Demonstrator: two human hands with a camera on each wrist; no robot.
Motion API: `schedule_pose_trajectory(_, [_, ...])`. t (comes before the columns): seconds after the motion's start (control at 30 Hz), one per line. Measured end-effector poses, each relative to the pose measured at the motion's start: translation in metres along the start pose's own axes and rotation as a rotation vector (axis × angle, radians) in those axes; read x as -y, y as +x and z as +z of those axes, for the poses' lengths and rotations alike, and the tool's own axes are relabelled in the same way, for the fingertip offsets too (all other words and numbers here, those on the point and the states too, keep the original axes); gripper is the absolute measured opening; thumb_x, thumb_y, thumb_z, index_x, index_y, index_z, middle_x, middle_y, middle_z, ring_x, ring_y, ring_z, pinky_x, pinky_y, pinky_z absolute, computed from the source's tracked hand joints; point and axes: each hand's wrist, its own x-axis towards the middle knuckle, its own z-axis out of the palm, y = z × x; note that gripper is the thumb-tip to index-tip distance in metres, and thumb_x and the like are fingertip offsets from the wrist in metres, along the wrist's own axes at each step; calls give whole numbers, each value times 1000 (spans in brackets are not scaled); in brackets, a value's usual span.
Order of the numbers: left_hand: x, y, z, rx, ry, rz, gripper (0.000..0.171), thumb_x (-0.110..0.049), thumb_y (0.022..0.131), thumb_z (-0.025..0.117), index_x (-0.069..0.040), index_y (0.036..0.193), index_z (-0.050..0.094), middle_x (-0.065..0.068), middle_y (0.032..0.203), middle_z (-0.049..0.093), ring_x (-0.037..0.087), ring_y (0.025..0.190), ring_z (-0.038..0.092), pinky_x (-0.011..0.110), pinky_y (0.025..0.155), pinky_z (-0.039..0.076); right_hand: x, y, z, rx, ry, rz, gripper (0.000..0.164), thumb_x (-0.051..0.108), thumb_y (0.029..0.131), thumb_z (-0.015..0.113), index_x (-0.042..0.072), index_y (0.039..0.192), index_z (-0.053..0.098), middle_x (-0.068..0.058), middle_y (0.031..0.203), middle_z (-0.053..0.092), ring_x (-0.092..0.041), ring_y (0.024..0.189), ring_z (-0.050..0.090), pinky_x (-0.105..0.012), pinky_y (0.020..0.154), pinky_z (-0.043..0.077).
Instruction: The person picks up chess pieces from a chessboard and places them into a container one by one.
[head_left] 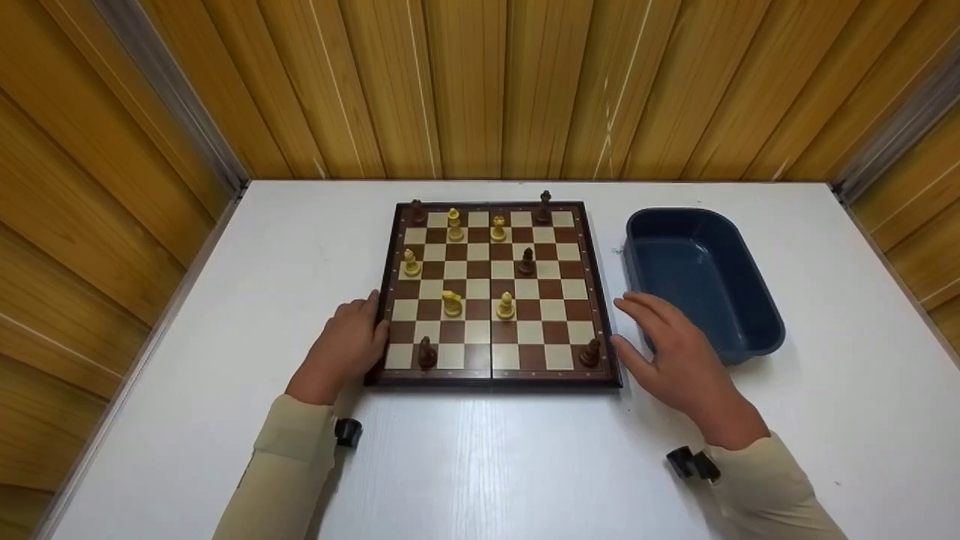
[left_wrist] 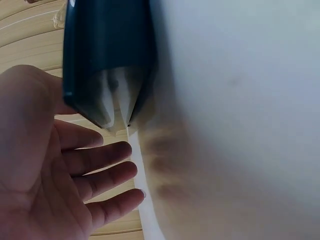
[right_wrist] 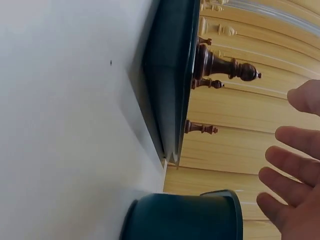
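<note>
A brown-and-cream chessboard [head_left: 491, 382] lies on the white table, with several chess pieces standing on it. The pale ones include a knight [head_left: 451, 303] and a pawn [head_left: 505, 306]; a dark king [head_left: 545, 208] stands at the far edge. At the near right corner is a dark bishop [right_wrist: 225, 67]. My left hand [head_left: 349, 341] is at the board's left side, its thumb right at the rim and its fingers extended in the left wrist view. My right hand [head_left: 675, 360], fingers apart and holding nothing, hovers between the board's right edge and a blue tub.
The blue plastic tub [head_left: 776, 341] stands right of the board, partly covered by my right hand in the head view. Yellow wood-look panels [head_left: 465, 90] rise behind the table [head_left: 450, 465] and along both sides. A black wrist camera [head_left: 347, 433] sits at my left cuff.
</note>
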Motion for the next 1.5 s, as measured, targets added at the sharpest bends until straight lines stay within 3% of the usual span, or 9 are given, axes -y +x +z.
schedule_pose_trajectory(0.43, [1,2,0,32,-128,14,51,-15,102,41,8,146,32,26,130,52,36,122,51,47,102,44,8,0,11,78,122,-10,39,15,85,73,9,123,64,-5,121,65,-25,111,63,-45,89,51])
schedule_pose_trajectory(0.73, [10,5,1,60,-354,-64,53,-15,102,43,2,150,28,24,131,53,30,117,55,46,99,45,4,1,18,155,213,10,39,13,84,75,12,122,65,2,122,65,-18,107,64,-41,85,54])
schedule_pose_trajectory(0.9, [16,10,4,61,-458,-94,55,-16,100,47,-5,152,29,19,119,61,23,96,59,38,84,49,1,1,20,188,302,33,38,9,83,75,11,120,66,3,120,65,-17,104,66,-40,84,56])
schedule_pose_trajectory(1.17, [20,17,10,22,-614,-150,51,-17,97,53,-14,147,42,13,107,59,19,86,56,30,71,48,-1,1,22,237,439,117,34,3,84,72,12,116,67,1,117,66,-17,100,67,-35,84,56])
schedule_pose_trajectory(1.5, [27,18,16,-49,-760,-173,41,-19,98,56,-15,138,52,12,98,61,18,77,59,29,66,49,-6,5,24,317,401,171,23,8,86,72,16,107,70,6,106,69,-6,96,64,-20,85,52])
